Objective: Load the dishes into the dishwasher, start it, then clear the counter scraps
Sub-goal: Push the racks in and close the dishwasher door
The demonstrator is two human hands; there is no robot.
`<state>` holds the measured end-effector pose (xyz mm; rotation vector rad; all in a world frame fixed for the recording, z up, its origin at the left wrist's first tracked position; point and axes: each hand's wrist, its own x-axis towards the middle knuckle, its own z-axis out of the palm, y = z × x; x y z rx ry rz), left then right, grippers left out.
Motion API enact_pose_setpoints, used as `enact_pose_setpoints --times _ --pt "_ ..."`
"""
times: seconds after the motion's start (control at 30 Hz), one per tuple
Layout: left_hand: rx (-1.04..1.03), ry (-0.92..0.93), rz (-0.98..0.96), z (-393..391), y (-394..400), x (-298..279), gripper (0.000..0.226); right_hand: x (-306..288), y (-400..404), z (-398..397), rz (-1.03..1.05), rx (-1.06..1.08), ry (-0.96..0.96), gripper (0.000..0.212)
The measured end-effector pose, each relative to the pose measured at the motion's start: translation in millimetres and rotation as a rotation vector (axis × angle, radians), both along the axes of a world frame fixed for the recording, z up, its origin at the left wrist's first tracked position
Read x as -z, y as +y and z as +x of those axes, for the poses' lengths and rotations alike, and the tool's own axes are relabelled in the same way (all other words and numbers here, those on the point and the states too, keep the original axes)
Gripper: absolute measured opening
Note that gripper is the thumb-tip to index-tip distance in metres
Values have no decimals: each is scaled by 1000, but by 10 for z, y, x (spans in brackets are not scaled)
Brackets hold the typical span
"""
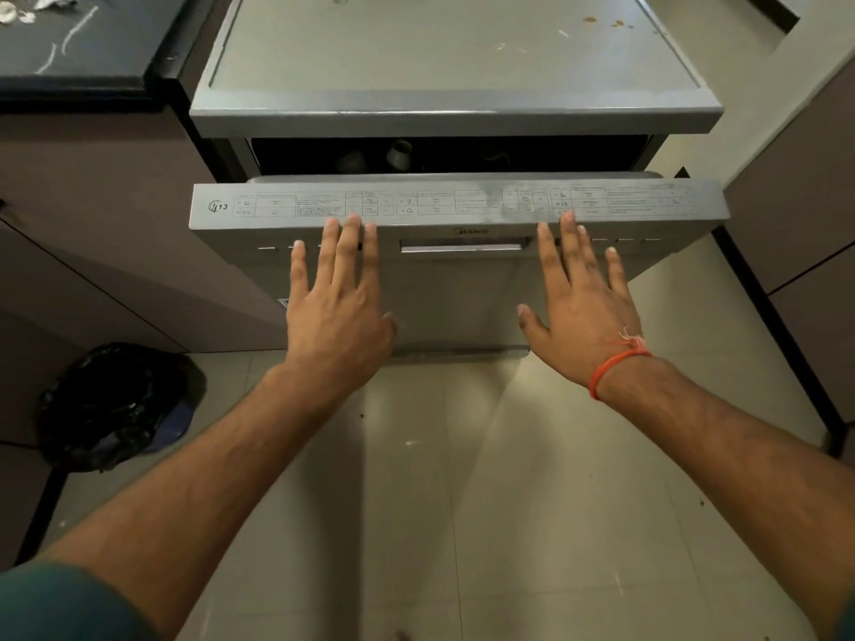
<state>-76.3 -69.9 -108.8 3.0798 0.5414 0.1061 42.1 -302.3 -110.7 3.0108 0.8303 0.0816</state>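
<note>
We held both hands flat against the outer face of the dishwasher door (455, 289), which stood nearly shut, w/ only a narrow dark gap left under the dishwasher top (455, 62). Left hand (340, 312) lay left of the recessed handle (462, 247), right hand (585, 316) to its right; fingers straight and spread, gripping nothing, fingertips reaching the door's upper edge near the program chart (455, 201). Placement either side of centre was, in our judgement, meant to spread push force evenly so the latch seats square w/o twisting the door. Through the gap we saw dim shapes of loaded cups (398, 155), so dishes were inside; loading looked complete. Door not yet latched; start step still pending, prob. via buttons along the front strip, partly under our fingers. Counter scraps (27, 6) remained on the dark counter (92, 43), far left, well apart from the hands. A black bin bag (115, 404) sat on the floor (462, 478) at left, presumably for those scraps.
</note>
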Motion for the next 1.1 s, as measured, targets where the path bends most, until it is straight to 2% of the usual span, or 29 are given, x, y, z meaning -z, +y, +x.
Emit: enact_pose_setpoints --times 0.1,0.27,0.37,0.47,0.67,0.73,0.87,0.93,1.0,1.1 --pt "-6 41 53 82 47 -7 99 -1 41 102 -32 -1 -20 90" --pt "-68 15 -26 293 1 72 103 -19 140 248 -12 -10 -35 91" --pt "-71 -52 -52 385 13 71 98 -49 168 357 4 -26 -46 90" --pt "-29 -144 10 447 118 22 86 -120 171 478 36 -47 -84 86" --pt "-2 -370 72 710 519 -225 68 -296 161 706 88 -98 -241 61" --pt "-2 -377 82 818 629 -305 76 -345 168 758 103 -94 -253 54" --pt "-7 -281 74 963 788 -360 109 -443 237 890 171 -128 -282 40" --pt "12 -246 99 989 848 -338 113 -508 267 990 237 -136 -259 47" --pt "38 -243 125 996 902 -330 114 -600 274 1157 284 -120 -207 66" --pt "91 -241 129 1013 994 -405 114 -738 268 1449 204 -139 -65 91"
